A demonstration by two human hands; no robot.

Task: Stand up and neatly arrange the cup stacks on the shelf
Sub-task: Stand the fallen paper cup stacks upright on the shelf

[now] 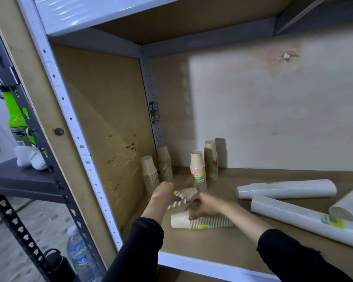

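Note:
Several paper cup stacks stand upright at the shelf's back left: two tan ones (149, 174) (164, 162) by the side panel, and a labelled one (198, 169) in front of another (211, 159). Two more lie on their sides. My left hand (164, 193) grips the farther lying stack (184, 195) at its left end. My right hand (204, 203) reaches over the nearer lying stack (204, 221), with its fingers curled down onto the stack's top. Three long sleeves of white cups (285, 189) (306, 218) (349, 204) lie flat to the right.
The brown shelf board (212, 247) has a white metal front edge, a board side panel (102, 123) on the left and a pale back wall. A dark rack at far left holds a green bottle (15, 117); water bottles stand on the floor below.

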